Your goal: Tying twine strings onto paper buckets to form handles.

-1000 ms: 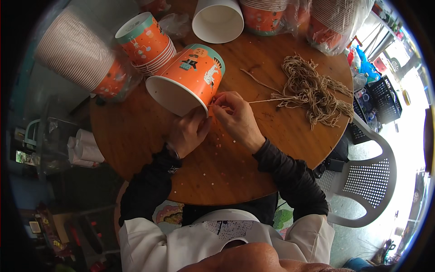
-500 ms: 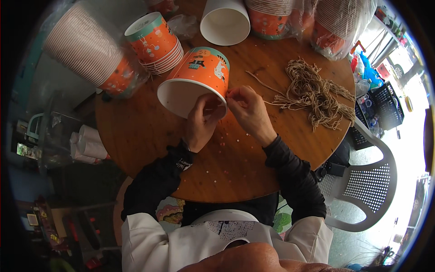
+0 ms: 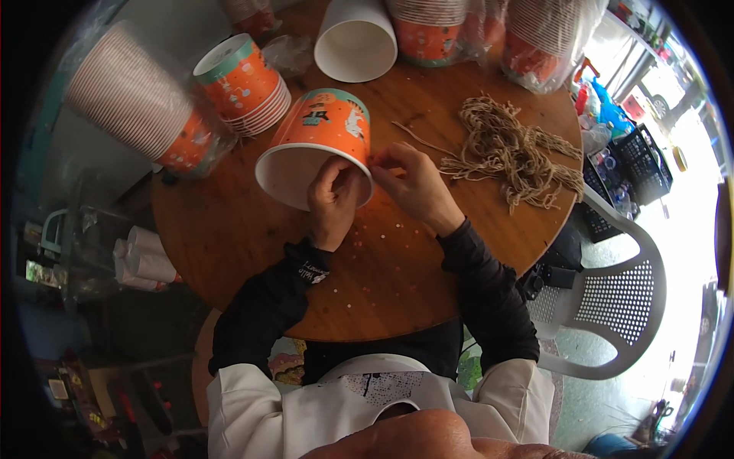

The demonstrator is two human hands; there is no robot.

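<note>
An orange paper bucket with a green band and printed figures lies on its side on the table, its white mouth toward me. My left hand reaches into that mouth, its curled fingers at the inside of the right wall, gripping there; the fingertips are partly hidden. Outside the same wall, close to the rim, my right hand is closed in a pinch against the bucket. What is between its fingertips is too small to make out. A tangled bundle of tan cord lies right of my right hand, a loose end stretching toward the bucket.
Behind the bucket lies a short stack of orange buckets. A long bagged stack leans at the left, and more bagged stacks stand at the back beside a white bucket. Small paper dots are scattered on the round wooden table. A grey chair stands right.
The whole view has shifted slightly, so the table's things appear farther left. Both hands keep their places at the bucket's right wall, with only small finger movements.
</note>
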